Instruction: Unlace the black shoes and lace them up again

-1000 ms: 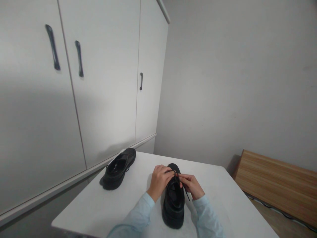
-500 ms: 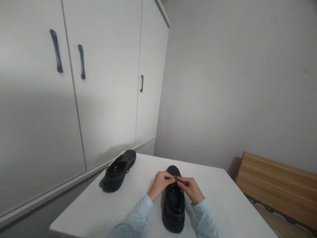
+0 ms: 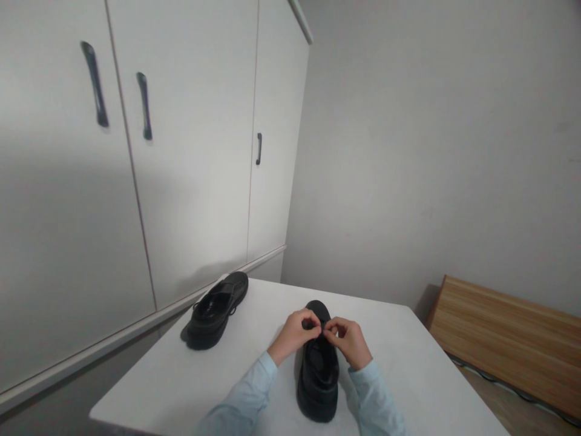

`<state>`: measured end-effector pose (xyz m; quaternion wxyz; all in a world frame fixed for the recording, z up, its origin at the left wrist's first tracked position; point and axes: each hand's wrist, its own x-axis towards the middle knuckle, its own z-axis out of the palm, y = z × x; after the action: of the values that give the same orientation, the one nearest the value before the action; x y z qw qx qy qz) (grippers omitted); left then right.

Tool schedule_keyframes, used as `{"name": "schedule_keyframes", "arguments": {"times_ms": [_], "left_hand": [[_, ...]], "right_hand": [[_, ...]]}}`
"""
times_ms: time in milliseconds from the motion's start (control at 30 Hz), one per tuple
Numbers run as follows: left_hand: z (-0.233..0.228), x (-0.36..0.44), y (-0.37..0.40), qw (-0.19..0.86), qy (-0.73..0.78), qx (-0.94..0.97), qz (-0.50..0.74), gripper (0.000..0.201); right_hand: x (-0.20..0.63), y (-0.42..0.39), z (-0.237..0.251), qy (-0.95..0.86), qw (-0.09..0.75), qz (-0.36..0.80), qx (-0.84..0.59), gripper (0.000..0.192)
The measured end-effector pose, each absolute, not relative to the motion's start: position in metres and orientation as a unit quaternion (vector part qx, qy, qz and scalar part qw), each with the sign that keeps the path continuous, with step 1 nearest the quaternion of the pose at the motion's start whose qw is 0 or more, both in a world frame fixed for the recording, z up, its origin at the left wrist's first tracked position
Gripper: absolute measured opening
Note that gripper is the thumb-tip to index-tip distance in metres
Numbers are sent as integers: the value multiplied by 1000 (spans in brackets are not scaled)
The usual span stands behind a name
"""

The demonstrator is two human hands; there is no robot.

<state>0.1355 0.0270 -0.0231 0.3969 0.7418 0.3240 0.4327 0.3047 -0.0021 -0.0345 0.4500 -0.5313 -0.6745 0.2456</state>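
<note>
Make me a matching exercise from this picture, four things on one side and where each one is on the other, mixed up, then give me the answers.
Things:
1. near black shoe
2. far black shoe
3. wooden board
4. wardrobe handle

Places:
A. on the white door, left of the bare wall
B. at the table's left far corner, untouched
C. low against the wall, right of the table
D. between the left hand and right hand, at its laces

Pairs: 1-D, 2-B, 3-C, 4-A
</note>
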Motion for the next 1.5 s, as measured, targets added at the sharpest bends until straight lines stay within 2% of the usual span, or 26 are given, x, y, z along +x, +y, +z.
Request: {"name": "schedule_keyframes", "arguments": {"times_ms": [300,700,1100,1333,1500], "left_hand": [[-20,138,24,381,333,746,432,6],[-25,135,29,408,383,719,411,6],[-41,127,44,441,389,718,372,7],[-31,120,36,399,338,775,355,25],[-28,121,36,361,325,797,359,27]], "right_hand": [[299,-4,-26,-616,493,375,-487,3],[312,1,-31,-527,457,519,-495,10],[322,1,-35,-546,411,521,-512,15],[321,-7,-26,-630,408,450,-484,33],[314,-9,-24,-673,410,385,-481,45]]}}
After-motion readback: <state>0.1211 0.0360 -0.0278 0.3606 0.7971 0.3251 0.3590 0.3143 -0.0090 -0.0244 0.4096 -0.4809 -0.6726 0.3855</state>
